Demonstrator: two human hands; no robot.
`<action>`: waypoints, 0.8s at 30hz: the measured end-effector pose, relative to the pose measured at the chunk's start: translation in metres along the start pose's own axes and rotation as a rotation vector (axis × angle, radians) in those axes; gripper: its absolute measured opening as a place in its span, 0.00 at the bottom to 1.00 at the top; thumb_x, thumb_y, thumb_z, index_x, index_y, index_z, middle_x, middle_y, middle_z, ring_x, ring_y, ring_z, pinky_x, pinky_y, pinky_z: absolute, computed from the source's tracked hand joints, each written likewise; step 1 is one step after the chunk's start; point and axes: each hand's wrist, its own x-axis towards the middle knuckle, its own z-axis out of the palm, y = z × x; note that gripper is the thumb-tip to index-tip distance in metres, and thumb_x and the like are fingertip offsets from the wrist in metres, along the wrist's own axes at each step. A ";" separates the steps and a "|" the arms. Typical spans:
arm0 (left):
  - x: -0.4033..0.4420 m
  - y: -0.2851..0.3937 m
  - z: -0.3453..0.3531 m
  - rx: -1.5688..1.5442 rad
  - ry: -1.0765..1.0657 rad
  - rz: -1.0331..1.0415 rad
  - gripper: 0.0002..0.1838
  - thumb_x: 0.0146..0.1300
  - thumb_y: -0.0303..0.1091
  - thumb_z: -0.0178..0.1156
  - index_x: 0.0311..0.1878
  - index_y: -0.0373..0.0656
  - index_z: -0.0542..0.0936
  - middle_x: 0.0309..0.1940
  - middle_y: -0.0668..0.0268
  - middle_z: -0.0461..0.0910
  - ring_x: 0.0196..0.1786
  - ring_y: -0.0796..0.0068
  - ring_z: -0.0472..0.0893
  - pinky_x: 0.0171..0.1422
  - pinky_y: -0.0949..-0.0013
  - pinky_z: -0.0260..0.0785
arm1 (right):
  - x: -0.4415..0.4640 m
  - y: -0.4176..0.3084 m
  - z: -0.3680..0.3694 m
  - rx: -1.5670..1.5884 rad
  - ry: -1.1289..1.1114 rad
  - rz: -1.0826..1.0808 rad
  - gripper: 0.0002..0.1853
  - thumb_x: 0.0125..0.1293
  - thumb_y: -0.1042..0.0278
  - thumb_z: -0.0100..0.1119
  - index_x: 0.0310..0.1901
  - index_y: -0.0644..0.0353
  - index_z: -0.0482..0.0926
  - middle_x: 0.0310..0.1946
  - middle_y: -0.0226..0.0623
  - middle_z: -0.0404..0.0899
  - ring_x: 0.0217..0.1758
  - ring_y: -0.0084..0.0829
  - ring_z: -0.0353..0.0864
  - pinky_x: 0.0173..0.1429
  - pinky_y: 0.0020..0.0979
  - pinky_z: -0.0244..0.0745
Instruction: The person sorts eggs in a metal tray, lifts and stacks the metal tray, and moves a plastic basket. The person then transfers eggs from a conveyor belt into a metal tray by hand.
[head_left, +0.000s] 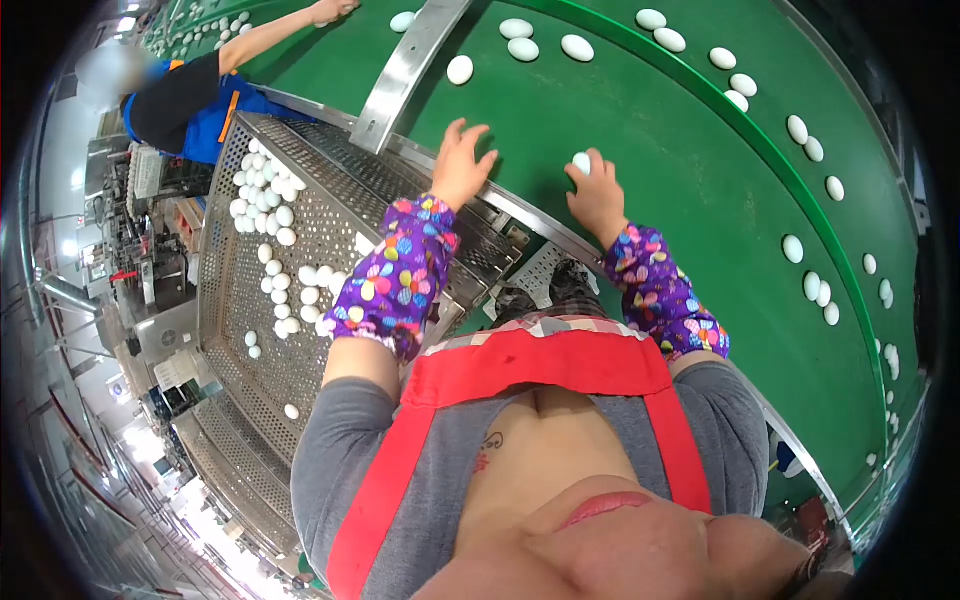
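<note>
My right hand [597, 198] is over the near side of the green conveyor belt [660, 160], its fingers closed around a white egg [582, 162]. Over the belt's near edge, to the left, my left hand [462, 165] has its fingers spread and holds nothing. A single egg [460, 70] lies on the belt beyond my left hand. Farther across sit a few more eggs, among them one pale egg [577, 48]. Below and left of my left forearm, a perforated metal tray [250, 310] holds many eggs in loose groups.
A metal bar [410, 75] crosses the belt at the left. A green divider rail [760, 140] curves along the far side, with eggs on both sides. Another person [185, 105] in a dark shirt reaches over the belt at upper left. Machinery [165, 330] stands at far left.
</note>
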 end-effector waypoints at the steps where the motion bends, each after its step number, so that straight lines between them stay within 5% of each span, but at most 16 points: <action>1: 0.015 -0.003 0.007 -0.006 -0.021 -0.023 0.27 0.55 0.40 0.66 0.59 0.51 0.73 0.66 0.45 0.59 0.64 0.44 0.66 0.66 0.55 0.63 | -0.011 0.002 0.002 -0.010 0.019 -0.011 0.22 0.47 0.69 0.65 0.48 0.44 0.79 0.62 0.41 0.62 0.58 0.47 0.67 0.47 0.42 0.80; 8: 0.112 -0.038 0.056 0.238 0.092 0.019 0.28 0.51 0.43 0.70 0.58 0.58 0.77 0.69 0.45 0.53 0.67 0.44 0.62 0.68 0.55 0.61 | -0.044 0.037 -0.024 0.128 0.026 0.154 0.23 0.48 0.72 0.64 0.49 0.44 0.80 0.60 0.41 0.65 0.58 0.44 0.69 0.51 0.43 0.78; 12: 0.149 -0.050 0.090 0.188 -0.092 -0.006 0.23 0.52 0.41 0.68 0.54 0.62 0.79 0.67 0.52 0.61 0.62 0.45 0.68 0.67 0.54 0.63 | -0.043 0.104 -0.019 0.479 0.228 0.387 0.20 0.47 0.71 0.67 0.46 0.48 0.81 0.53 0.43 0.72 0.59 0.44 0.68 0.63 0.39 0.68; 16: 0.159 -0.023 0.110 0.253 -0.015 -0.029 0.14 0.53 0.37 0.64 0.45 0.57 0.81 0.57 0.62 0.71 0.52 0.50 0.75 0.56 0.53 0.71 | -0.008 0.149 -0.039 0.438 0.372 0.431 0.20 0.50 0.64 0.70 0.47 0.48 0.81 0.55 0.46 0.70 0.62 0.45 0.66 0.66 0.38 0.64; 19: 0.183 -0.008 0.127 0.101 0.134 -0.085 0.13 0.54 0.44 0.65 0.43 0.56 0.80 0.54 0.66 0.74 0.48 0.49 0.77 0.51 0.53 0.72 | 0.040 0.166 -0.047 0.334 0.401 0.485 0.23 0.51 0.54 0.71 0.49 0.48 0.81 0.57 0.47 0.68 0.63 0.45 0.66 0.65 0.38 0.65; 24: 0.216 0.047 0.114 0.196 -0.001 0.208 0.35 0.46 0.64 0.67 0.58 0.65 0.74 0.50 0.54 0.73 0.48 0.52 0.79 0.51 0.54 0.74 | 0.106 0.154 -0.063 0.245 0.285 0.717 0.33 0.47 0.38 0.69 0.54 0.44 0.79 0.61 0.47 0.63 0.63 0.47 0.66 0.63 0.42 0.68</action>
